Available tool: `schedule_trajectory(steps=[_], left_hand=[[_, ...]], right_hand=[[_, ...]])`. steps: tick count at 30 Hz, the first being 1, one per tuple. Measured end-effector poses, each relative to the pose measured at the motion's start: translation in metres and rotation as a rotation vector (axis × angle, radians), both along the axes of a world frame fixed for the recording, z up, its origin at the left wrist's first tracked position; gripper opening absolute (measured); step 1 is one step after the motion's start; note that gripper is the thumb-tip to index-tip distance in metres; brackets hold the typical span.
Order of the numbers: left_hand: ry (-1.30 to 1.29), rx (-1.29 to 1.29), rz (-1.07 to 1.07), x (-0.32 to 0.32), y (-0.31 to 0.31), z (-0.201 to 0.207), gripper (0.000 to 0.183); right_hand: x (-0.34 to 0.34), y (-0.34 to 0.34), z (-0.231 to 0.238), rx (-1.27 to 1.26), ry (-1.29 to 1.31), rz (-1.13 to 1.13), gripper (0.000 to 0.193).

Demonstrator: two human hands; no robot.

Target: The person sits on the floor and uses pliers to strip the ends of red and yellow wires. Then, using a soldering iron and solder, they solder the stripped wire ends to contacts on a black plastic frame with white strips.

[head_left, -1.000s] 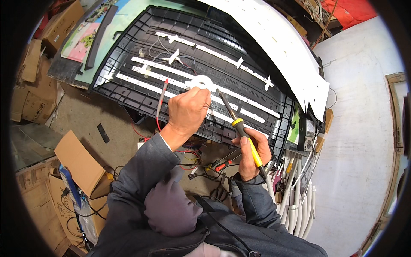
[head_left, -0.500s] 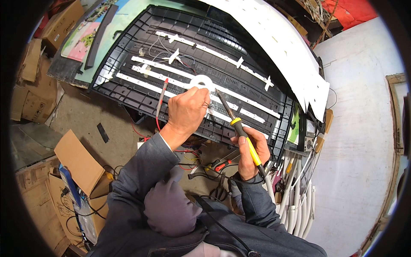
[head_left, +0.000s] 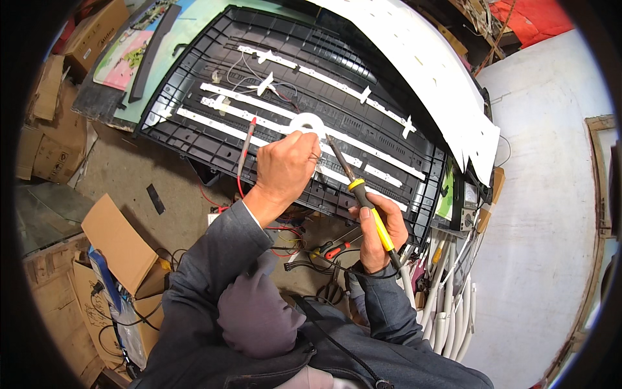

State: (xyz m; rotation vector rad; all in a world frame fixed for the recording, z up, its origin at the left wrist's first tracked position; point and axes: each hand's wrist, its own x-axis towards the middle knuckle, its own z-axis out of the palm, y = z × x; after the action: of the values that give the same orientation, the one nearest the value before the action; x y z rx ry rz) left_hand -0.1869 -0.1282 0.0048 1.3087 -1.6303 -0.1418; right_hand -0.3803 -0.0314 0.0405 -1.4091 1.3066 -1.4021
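My right hand [head_left: 381, 232] is wrapped round a yellow-and-black soldering iron [head_left: 367, 202]. The iron slants up and left, its tip close to a white LED strip and a white ring-shaped roll [head_left: 306, 123]. My left hand [head_left: 286, 165] is closed over the strips just below the roll, its fingers pinched. Something thin and dark shows at those fingers, too small to name. Several white LED strips [head_left: 363, 98] run across the black TV back panel [head_left: 194, 71]. A red-tipped test probe [head_left: 247, 148] lies across the strips left of my left hand.
A large white sheet [head_left: 414, 71] leans along the panel's far right side. Below the panel lie red-handled pliers [head_left: 337, 250] and loose cables. Open cardboard boxes [head_left: 120, 243] stand at the left. White tubes [head_left: 447, 311] are bundled at the lower right.
Both hands and the soldering iron hold almost the same place. The whole view has shifted very slightly; nothing is taken up or let go.
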Motion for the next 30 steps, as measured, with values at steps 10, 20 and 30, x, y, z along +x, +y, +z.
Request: schedule_trajectory(steps=[10, 20, 30], left_hand=[[-0.014, 0.028, -0.009, 0.001, 0.000, 0.001, 0.005], [-0.037, 0.052, -0.008, 0.002, 0.002, 0.001, 0.005], [-0.057, 0.071, 0.000, 0.003, 0.003, 0.000, 0.007]], right_hand=[[-0.006, -0.004, -0.011, -0.208, 0.233, 0.042, 0.029], [-0.010, -0.003, -0.016, -0.239, 0.304, 0.040, 0.031], [-0.007, -0.003, -0.014, -0.231, 0.304, 0.031, 0.031]])
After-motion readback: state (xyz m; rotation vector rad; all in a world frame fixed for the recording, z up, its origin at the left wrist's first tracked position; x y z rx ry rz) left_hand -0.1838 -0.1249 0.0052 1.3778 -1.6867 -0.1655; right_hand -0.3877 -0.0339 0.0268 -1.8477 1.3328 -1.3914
